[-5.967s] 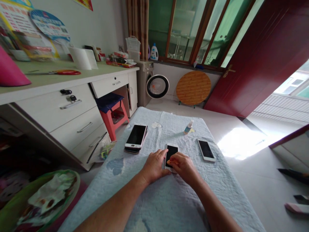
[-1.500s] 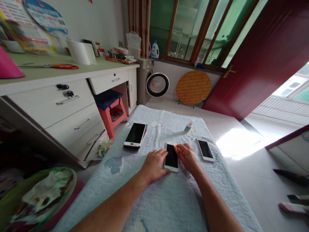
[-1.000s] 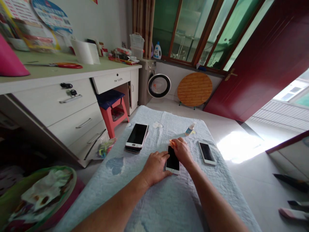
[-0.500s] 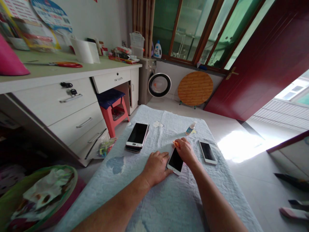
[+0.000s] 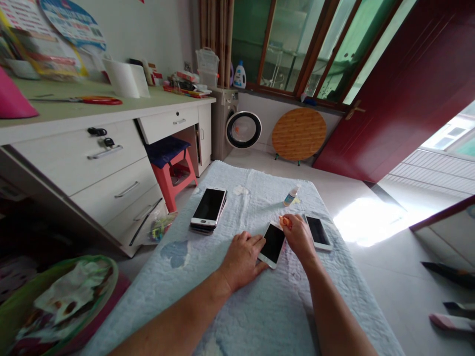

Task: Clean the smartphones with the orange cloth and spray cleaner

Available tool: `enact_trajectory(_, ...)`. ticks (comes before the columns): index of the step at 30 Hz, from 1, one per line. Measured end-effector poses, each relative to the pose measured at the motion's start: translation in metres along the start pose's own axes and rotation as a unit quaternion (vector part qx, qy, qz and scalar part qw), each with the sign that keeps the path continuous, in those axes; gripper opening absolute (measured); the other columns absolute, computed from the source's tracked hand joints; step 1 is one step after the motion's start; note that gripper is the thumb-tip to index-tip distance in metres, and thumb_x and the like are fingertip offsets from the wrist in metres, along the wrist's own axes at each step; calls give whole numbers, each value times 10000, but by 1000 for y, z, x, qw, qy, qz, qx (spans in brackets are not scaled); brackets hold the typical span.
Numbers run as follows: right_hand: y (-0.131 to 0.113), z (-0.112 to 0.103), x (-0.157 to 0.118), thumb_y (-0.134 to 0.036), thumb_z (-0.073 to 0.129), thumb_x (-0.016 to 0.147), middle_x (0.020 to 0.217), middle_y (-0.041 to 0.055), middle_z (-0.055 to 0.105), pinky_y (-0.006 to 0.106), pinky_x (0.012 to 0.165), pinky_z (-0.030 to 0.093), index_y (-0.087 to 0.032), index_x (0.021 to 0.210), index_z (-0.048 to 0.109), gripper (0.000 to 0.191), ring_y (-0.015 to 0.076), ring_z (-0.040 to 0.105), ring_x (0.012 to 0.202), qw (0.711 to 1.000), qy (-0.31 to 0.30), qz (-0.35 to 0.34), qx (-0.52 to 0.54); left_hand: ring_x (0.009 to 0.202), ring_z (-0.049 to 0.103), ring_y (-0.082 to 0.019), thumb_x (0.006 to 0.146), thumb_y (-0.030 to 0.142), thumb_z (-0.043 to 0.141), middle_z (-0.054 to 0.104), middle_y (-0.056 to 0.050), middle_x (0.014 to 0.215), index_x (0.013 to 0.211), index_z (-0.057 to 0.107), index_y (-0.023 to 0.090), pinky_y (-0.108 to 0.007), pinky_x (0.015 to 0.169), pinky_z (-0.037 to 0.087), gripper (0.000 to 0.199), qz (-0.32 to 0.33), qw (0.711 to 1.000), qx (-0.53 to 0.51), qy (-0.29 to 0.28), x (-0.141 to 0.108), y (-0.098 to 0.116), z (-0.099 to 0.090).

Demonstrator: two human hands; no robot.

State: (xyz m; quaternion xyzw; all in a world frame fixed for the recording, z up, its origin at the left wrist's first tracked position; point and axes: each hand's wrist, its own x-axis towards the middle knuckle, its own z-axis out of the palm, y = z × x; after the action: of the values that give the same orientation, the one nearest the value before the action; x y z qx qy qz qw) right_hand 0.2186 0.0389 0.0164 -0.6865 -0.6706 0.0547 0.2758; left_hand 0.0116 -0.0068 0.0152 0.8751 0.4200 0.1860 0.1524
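A white phone with a dark screen (image 5: pixel 272 243) lies on the light blue cloth (image 5: pixel 237 316) in front of me. My left hand (image 5: pixel 243 259) rests against its left edge, fingers spread, steadying it. My right hand (image 5: pixel 297 236) pinches a small orange cloth (image 5: pixel 285 222) at the phone's upper right corner. Just right of that hand lies another white phone (image 5: pixel 319 232). A small spray bottle (image 5: pixel 291 196) with a blue label stands farther back. To the left, a stack of phones has a white one (image 5: pixel 210 205) on top.
A desk (image 5: pixel 178 106) with drawers runs along the left, with a red stool (image 5: pixel 172 180) beside it. At the lower left is a basket (image 5: pixel 115 282) holding crumpled tissue. Behind the covered table are an open washer door (image 5: pixel 244 129) and a round wooden board (image 5: pixel 299 133).
My right hand has moved right with the orange cloth, from over the phone's upper part to its right corner, uncovering more screen. My left hand stays at the phone's left edge.
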Motion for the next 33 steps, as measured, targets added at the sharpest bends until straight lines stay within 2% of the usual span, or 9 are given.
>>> enact_trajectory(7, -12, 14, -6, -261, 517, 834, 822, 48, 596, 264, 683, 399, -181, 895, 672, 185, 163, 545, 724, 999, 14, -4, 37, 1089, 501, -290, 794, 526, 641, 592, -84, 1254, 1219, 567, 185, -428, 955, 397, 550, -15, 1000, 0, 9, 0, 0, 1)
enact_trajectory(14, -22, 28, -4, -276, 508, 858, 856, 49, 601, 278, 730, 424, -185, 947, 668, 204, 172, 560, 773, 993, -2, -55, 106, 1178, 478, -311, 744, 521, 687, 540, -112, 1332, 1241, 549, 178, -437, 1017, 369, 620, -47, 999, 4, 23, 1, -3, 5)
enact_trajectory(25, -9, 28, 4, -273, 502, 854, 824, 50, 597, 268, 706, 401, -174, 936, 668, 210, 172, 557, 750, 998, -1, -42, 50, 1175, 493, -294, 793, 517, 651, 528, -117, 1361, 1248, 553, 158, -422, 996, 394, 589, -38, 999, 10, 15, 1, -5, 4)
enact_trajectory(33, -40, 37, 14, -192, 490, 866, 860, 46, 617, 243, 723, 394, -190, 940, 666, 191, 151, 549, 766, 994, -50, -90, 36, 1131, 516, -290, 810, 549, 617, 525, -110, 1365, 1223, 569, 176, -435, 972, 408, 558, -40, 999, 15, 0, 3, -5, 0)
